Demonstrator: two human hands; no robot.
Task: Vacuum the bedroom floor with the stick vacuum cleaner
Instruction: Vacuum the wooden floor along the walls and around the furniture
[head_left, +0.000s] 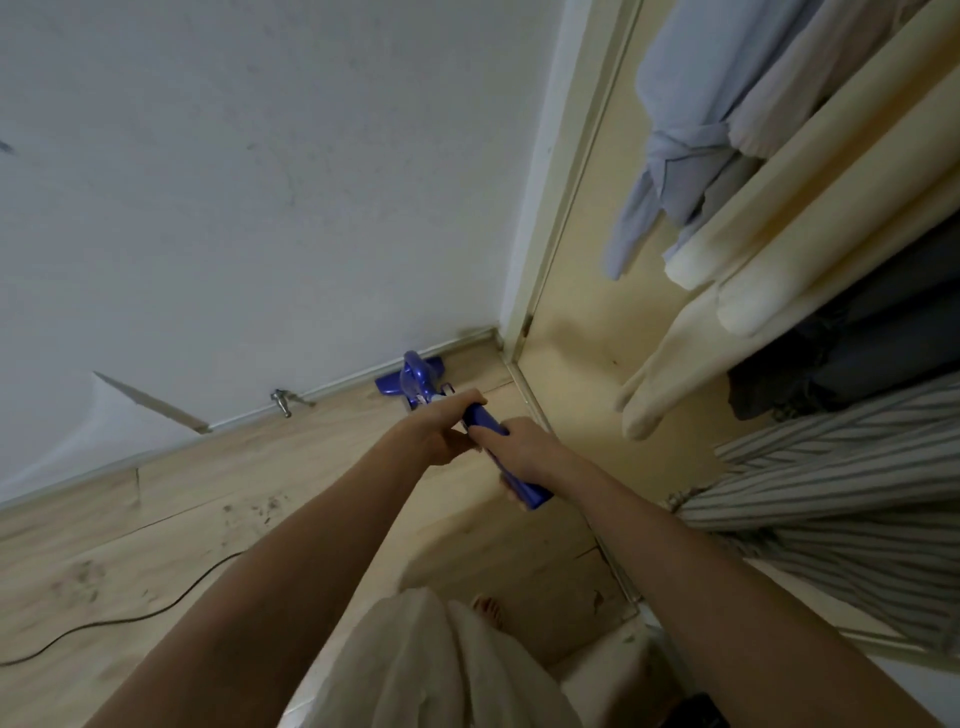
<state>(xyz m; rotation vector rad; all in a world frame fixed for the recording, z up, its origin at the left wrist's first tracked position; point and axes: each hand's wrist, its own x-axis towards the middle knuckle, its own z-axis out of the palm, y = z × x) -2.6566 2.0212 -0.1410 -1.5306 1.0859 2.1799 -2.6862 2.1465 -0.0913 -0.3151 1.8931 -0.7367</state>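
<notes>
Both hands grip the vacuum's handle, left hand ahead of right hand, steering its head along the skirting into the floor corner.

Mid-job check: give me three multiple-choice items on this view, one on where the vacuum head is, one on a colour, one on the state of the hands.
1. Where is the vacuum head?
A. at the skirting board near the corner
B. under the hanging clothes
C. on the cable

2. What colour is the vacuum handle?
A. red
B. blue-purple
C. white

3. How is the handle held?
A. left hand only
B. right hand only
C. by both hands

Answers:
1 A: the head sits at the foot of the white wall.
2 B: handle and head match in colour.
3 C: left hand and right hand both have their fingers curled round it.
</notes>
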